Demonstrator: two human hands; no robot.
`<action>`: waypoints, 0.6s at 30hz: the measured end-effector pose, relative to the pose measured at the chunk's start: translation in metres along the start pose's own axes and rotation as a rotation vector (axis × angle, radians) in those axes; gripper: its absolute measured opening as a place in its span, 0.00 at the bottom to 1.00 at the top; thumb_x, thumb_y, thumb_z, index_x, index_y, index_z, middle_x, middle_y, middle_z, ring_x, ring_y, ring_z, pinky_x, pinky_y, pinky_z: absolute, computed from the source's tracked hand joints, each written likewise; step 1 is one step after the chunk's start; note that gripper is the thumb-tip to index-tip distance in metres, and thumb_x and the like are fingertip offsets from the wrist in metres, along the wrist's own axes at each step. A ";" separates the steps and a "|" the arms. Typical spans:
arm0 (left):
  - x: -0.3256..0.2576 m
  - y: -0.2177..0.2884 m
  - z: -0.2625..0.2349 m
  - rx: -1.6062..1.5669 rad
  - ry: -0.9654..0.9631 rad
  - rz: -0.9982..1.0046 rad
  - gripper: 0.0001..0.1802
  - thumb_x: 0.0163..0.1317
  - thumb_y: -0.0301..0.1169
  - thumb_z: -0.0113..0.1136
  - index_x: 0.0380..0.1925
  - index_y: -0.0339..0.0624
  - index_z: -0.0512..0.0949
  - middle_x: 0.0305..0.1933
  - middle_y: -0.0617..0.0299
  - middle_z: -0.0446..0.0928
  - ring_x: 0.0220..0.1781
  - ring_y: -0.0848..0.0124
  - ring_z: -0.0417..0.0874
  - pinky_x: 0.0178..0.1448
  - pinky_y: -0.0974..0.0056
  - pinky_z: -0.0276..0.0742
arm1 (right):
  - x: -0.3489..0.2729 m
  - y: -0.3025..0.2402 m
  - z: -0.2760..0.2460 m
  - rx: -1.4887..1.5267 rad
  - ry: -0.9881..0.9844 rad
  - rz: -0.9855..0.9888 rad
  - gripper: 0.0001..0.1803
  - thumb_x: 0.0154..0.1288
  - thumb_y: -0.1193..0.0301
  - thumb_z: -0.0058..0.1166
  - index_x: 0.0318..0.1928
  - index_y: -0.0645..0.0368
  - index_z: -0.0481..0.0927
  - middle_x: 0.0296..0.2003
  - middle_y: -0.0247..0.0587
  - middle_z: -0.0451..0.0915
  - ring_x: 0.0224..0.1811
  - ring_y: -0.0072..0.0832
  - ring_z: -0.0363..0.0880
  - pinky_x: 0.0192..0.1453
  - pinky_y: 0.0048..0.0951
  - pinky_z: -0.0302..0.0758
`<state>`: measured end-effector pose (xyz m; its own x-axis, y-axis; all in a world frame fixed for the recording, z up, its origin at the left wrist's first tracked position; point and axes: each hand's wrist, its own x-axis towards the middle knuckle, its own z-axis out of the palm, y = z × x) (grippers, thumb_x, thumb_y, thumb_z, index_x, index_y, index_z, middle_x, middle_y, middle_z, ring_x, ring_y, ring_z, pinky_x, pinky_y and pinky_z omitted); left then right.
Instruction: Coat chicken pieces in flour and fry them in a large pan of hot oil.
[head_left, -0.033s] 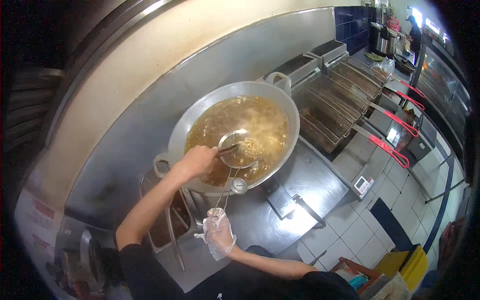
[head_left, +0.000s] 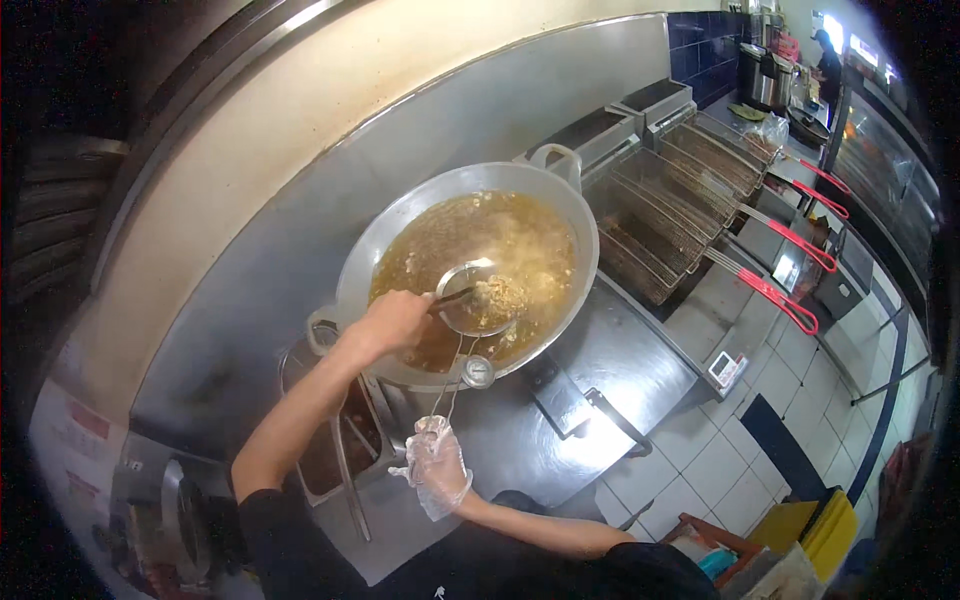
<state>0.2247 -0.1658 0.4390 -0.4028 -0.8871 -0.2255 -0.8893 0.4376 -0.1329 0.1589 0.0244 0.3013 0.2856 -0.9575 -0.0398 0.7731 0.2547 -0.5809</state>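
Note:
A big metal wok (head_left: 360,270) holds bubbling golden oil (head_left: 450,225) with pale bits floating in it. In the oil near its close side lies a round strainer (head_left: 450,320) with crumbly golden pieces (head_left: 500,297) at its right. The strainer's long wire handle runs over the rim to my right hand (head_left: 437,465), closed round its end in a clear plastic glove. My bare left hand (head_left: 393,322) grips a dark slim utensil (head_left: 455,298) above the strainer; its far end meets the crumbly pieces, and its kind is unclear. A round dial thermometer (head_left: 478,372) sits at the near rim.
Wire fryer baskets (head_left: 660,215) with red handles (head_left: 780,305) stand to the right. Left of my right hand is a rectangular pan (head_left: 325,480) with a long metal utensil (head_left: 350,480) across it. A small white digital device (head_left: 726,368) sits beside the fryers. Another person (head_left: 829,65) stands far back.

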 end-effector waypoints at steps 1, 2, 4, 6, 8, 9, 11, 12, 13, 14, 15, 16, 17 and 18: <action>-0.002 -0.003 -0.001 -0.014 0.035 -0.001 0.18 0.55 0.29 0.52 0.47 0.38 0.72 0.32 0.43 0.78 0.38 0.47 0.79 0.43 0.48 0.74 | 0.000 -0.001 0.000 0.034 -0.023 0.019 0.11 0.65 0.78 0.45 0.46 0.56 0.61 0.27 0.32 0.68 0.20 0.16 0.67 0.17 0.20 0.69; -0.003 -0.006 -0.002 -0.028 0.070 -0.003 0.18 0.55 0.29 0.52 0.48 0.37 0.73 0.31 0.43 0.78 0.37 0.47 0.79 0.43 0.48 0.73 | 0.000 -0.002 0.000 0.035 -0.020 0.019 0.11 0.65 0.78 0.45 0.46 0.56 0.61 0.27 0.32 0.68 0.20 0.16 0.67 0.17 0.20 0.69; -0.005 -0.012 -0.006 -0.022 0.081 0.022 0.18 0.56 0.28 0.52 0.48 0.36 0.72 0.30 0.42 0.78 0.37 0.46 0.78 0.42 0.47 0.72 | 0.002 -0.005 0.003 0.043 0.004 0.030 0.12 0.65 0.77 0.45 0.46 0.56 0.60 0.26 0.33 0.68 0.17 0.18 0.67 0.15 0.21 0.69; -0.010 -0.015 -0.009 -0.012 0.097 0.043 0.19 0.56 0.28 0.51 0.48 0.35 0.72 0.30 0.41 0.77 0.36 0.46 0.78 0.42 0.47 0.72 | 0.002 -0.002 0.002 0.034 -0.017 0.005 0.12 0.66 0.76 0.46 0.46 0.56 0.59 0.26 0.34 0.69 0.16 0.18 0.67 0.15 0.21 0.70; -0.010 -0.017 -0.008 -0.065 0.154 0.038 0.19 0.55 0.26 0.51 0.48 0.34 0.71 0.29 0.39 0.76 0.35 0.45 0.78 0.41 0.45 0.71 | 0.004 0.000 0.000 0.024 -0.031 -0.019 0.12 0.66 0.76 0.46 0.46 0.56 0.59 0.26 0.34 0.69 0.15 0.18 0.67 0.15 0.22 0.70; -0.012 -0.018 -0.008 -0.065 0.156 0.038 0.19 0.55 0.26 0.51 0.48 0.34 0.71 0.29 0.39 0.76 0.35 0.45 0.78 0.41 0.45 0.71 | 0.004 -0.001 0.000 0.028 -0.034 -0.025 0.12 0.66 0.75 0.46 0.46 0.56 0.59 0.26 0.34 0.69 0.16 0.18 0.67 0.15 0.22 0.70; -0.016 -0.018 -0.010 -0.049 0.219 0.071 0.19 0.55 0.25 0.52 0.49 0.33 0.70 0.28 0.39 0.76 0.33 0.45 0.78 0.40 0.46 0.71 | 0.004 -0.001 0.000 0.032 -0.037 -0.035 0.12 0.66 0.75 0.46 0.46 0.56 0.59 0.26 0.34 0.69 0.16 0.18 0.68 0.16 0.22 0.70; -0.018 -0.017 -0.012 -0.048 0.223 0.072 0.19 0.55 0.25 0.52 0.49 0.33 0.70 0.28 0.39 0.76 0.33 0.45 0.78 0.40 0.46 0.71 | 0.003 -0.001 0.000 0.031 -0.044 -0.031 0.12 0.65 0.77 0.45 0.47 0.55 0.60 0.26 0.32 0.68 0.17 0.16 0.67 0.15 0.21 0.68; -0.020 -0.016 -0.013 -0.046 0.241 0.081 0.20 0.55 0.25 0.52 0.50 0.33 0.69 0.27 0.39 0.76 0.32 0.45 0.78 0.39 0.46 0.72 | 0.003 -0.002 0.000 0.030 -0.049 -0.025 0.14 0.64 0.80 0.43 0.47 0.54 0.60 0.27 0.30 0.67 0.19 0.15 0.65 0.15 0.20 0.67; -0.022 -0.016 -0.013 -0.044 0.259 0.090 0.21 0.54 0.24 0.53 0.51 0.33 0.69 0.26 0.39 0.76 0.31 0.45 0.78 0.38 0.46 0.72 | 0.003 -0.004 0.001 0.028 -0.050 -0.028 0.14 0.64 0.80 0.43 0.47 0.54 0.60 0.27 0.30 0.67 0.19 0.15 0.65 0.15 0.20 0.67; -0.023 -0.016 -0.013 -0.044 0.262 0.091 0.21 0.54 0.24 0.53 0.51 0.33 0.69 0.26 0.39 0.76 0.31 0.45 0.78 0.38 0.46 0.72 | 0.002 -0.007 0.001 0.003 -0.043 -0.021 0.14 0.64 0.80 0.43 0.47 0.55 0.60 0.27 0.29 0.67 0.19 0.15 0.65 0.15 0.20 0.67; -0.024 -0.014 -0.013 -0.017 0.270 0.082 0.23 0.54 0.24 0.53 0.52 0.34 0.68 0.25 0.40 0.76 0.30 0.46 0.78 0.36 0.47 0.73 | 0.001 -0.010 0.001 -0.024 -0.034 -0.015 0.14 0.63 0.80 0.43 0.47 0.55 0.60 0.26 0.29 0.67 0.20 0.15 0.66 0.16 0.20 0.67; -0.025 -0.013 -0.012 0.010 0.278 0.072 0.24 0.53 0.24 0.54 0.53 0.34 0.67 0.25 0.41 0.76 0.29 0.46 0.78 0.35 0.47 0.73 | 0.000 -0.012 0.002 -0.026 -0.034 -0.016 0.14 0.63 0.80 0.43 0.47 0.55 0.60 0.26 0.29 0.67 0.20 0.15 0.66 0.16 0.20 0.67; -0.027 -0.011 -0.012 0.010 0.281 0.073 0.24 0.53 0.24 0.54 0.53 0.34 0.67 0.25 0.41 0.76 0.29 0.46 0.78 0.35 0.47 0.73 | 0.000 -0.013 0.002 -0.041 -0.026 0.002 0.14 0.63 0.80 0.44 0.47 0.55 0.60 0.26 0.29 0.67 0.19 0.15 0.66 0.16 0.20 0.68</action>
<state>0.2423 -0.1484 0.4577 -0.5111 -0.8585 0.0414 -0.8542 0.5019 -0.1358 0.1499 0.0215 0.3108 0.3020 -0.9531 -0.0198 0.7491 0.2501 -0.6135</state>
